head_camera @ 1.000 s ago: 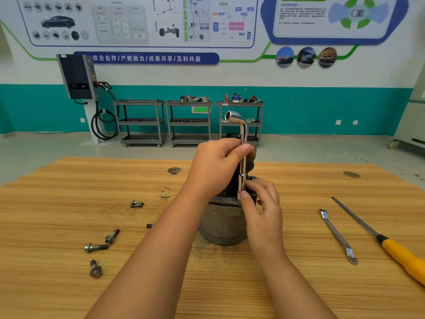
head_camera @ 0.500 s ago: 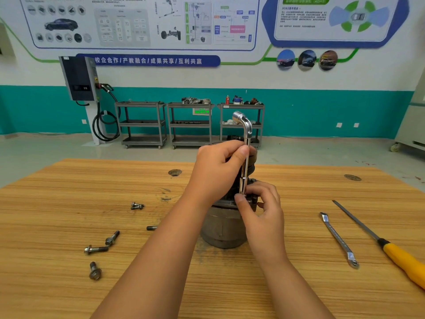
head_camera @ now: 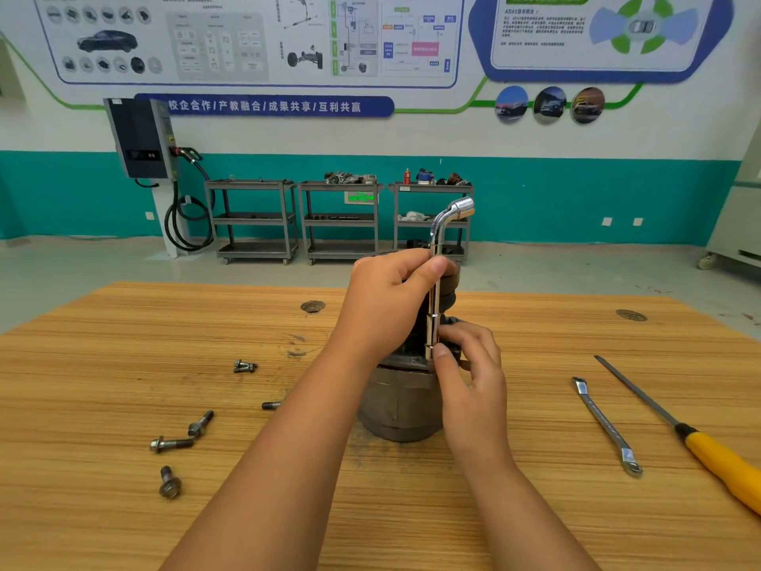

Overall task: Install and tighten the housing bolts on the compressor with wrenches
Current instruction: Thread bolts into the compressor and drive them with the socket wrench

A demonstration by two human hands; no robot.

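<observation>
The bent head of the L-shaped socket wrench (head_camera: 436, 236) is now turned to the right, where it was pointed left a second ago. Its upright shaft is gripped by the left hand (head_camera: 387, 298), and its lower end is pinched by the right hand (head_camera: 473, 364) on top of the compressor (head_camera: 397, 410), which is stood mid-table. On the wooden table (head_camera: 123, 323), loose bolts (head_camera: 171, 444) are scattered at left; a flat wrench (head_camera: 605, 424) and a yellow-handled file (head_camera: 724, 463) are laid at right. Grey shelf carts (head_camera: 341, 220) and a wall charger (head_camera: 140, 138) are seen along the far teal wall.
</observation>
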